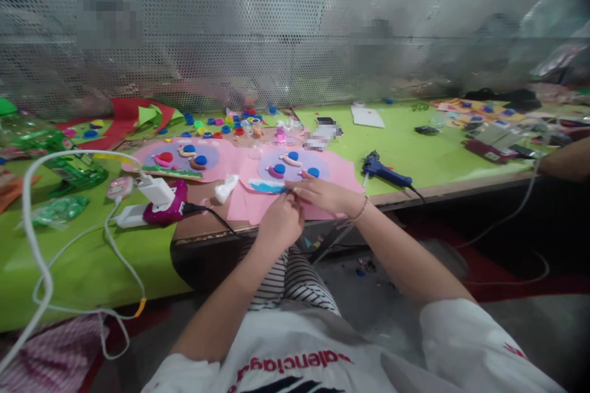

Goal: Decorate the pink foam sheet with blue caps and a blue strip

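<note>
My left hand is closed at the near edge of a pink paper picture, its fingertips meeting those of my right hand. The right fingers are drawn together at the lower edge of the picture's lilac oval, beside a blue and white strip that looks like modelling clay. Whatever lies between the fingertips is too small or hidden. On the oval sit three snail-like figures with blue caps. A similar pink picture lies to the left, with red and blue caps and a green strip.
A blue glue gun rests right of the picture. At left are a purple power socket with white cables, a crumpled white tissue and a green bottle. Bottle caps are scattered behind. Another person's arm shows at far right.
</note>
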Available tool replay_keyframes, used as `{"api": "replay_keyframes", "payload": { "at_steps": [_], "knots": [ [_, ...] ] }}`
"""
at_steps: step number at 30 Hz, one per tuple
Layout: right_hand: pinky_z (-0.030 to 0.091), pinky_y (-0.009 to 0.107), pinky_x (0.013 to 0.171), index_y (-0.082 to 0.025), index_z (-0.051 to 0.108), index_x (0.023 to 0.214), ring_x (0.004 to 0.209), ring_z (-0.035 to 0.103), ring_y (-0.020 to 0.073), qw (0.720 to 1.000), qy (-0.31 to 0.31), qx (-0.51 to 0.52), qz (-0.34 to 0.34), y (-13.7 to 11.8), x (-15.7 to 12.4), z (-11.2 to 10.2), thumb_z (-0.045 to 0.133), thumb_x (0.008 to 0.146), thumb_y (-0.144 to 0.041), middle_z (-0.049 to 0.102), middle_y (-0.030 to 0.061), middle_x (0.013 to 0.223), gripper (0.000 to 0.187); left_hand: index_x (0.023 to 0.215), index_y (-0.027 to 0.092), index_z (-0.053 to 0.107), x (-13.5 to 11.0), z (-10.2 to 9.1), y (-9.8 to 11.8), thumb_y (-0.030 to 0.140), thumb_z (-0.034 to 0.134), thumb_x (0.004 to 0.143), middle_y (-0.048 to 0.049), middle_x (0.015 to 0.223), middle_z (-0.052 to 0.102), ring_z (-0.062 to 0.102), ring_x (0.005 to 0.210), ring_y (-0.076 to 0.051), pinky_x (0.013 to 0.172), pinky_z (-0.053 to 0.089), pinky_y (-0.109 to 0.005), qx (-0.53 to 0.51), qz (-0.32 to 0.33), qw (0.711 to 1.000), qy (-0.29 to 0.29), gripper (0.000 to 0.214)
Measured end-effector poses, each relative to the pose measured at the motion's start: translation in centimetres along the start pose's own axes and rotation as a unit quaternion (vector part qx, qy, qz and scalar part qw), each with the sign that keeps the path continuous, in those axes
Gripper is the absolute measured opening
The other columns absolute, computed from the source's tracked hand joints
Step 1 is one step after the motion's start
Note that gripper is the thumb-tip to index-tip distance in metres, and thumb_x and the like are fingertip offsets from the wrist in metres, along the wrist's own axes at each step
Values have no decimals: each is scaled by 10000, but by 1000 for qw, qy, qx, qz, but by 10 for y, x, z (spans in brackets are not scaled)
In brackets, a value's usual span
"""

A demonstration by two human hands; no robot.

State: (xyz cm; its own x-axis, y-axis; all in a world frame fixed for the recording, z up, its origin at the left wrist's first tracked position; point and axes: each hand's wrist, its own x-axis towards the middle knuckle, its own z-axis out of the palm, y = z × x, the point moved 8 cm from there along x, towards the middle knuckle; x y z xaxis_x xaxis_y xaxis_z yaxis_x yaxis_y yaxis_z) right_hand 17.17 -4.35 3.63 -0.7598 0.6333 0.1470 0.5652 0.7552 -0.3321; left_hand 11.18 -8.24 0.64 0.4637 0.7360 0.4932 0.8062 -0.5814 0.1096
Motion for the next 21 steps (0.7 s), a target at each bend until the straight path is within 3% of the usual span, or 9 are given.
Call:
{"api": "replay_keyframes", "payload": {
  "at_steps": [3,5,10,14,21],
  "knots": [
    [234,489,1179,-227,424,1437,1370,393,231,995,88,31,40,5,-15,-34,187,1015,-401,480,54,1445,514,1159,8,596,-1,1,0,172,427,908,-218,1174,631,569,1146,-285,1014,466,-428,5,10,1000,10,344],
    [212,510,1182,-246,439,1427,1364,403,234,989,131,24,67,11,-29,-45,173,1014,-420,490,43,1438,521,1148,34,598,-1,1,1,153,426,896,-197,1174,632,572,1145,-273,1013,465,-421,4,13,1000,8,327],
    [274,538,1133,-213,511,1371,1309,463,258,987,128,-14,99,25,-49,-21,196,1011,-421,553,81,1378,521,1213,42,535,2,-4,-1,146,442,874,-211,1178,602,561,1135,-299,935,495,-442,-9,-16,1000,-11,367],
    [403,468,1010,-151,525,1347,1150,554,259,982,168,4,87,31,-51,-10,190,1012,-408,620,117,1281,539,1276,4,491,16,-7,1,115,473,837,-240,1319,530,478,1257,-339,1047,400,-479,11,-25,1000,-9,453],
    [401,449,959,-142,590,1243,1063,562,263,980,179,-3,86,32,-53,-13,202,1010,-394,652,127,1209,518,1301,6,472,31,19,5,260,449,921,-236,1341,530,471,1281,-329,1062,375,-487,-13,-22,999,-28,458]
  ]
}}
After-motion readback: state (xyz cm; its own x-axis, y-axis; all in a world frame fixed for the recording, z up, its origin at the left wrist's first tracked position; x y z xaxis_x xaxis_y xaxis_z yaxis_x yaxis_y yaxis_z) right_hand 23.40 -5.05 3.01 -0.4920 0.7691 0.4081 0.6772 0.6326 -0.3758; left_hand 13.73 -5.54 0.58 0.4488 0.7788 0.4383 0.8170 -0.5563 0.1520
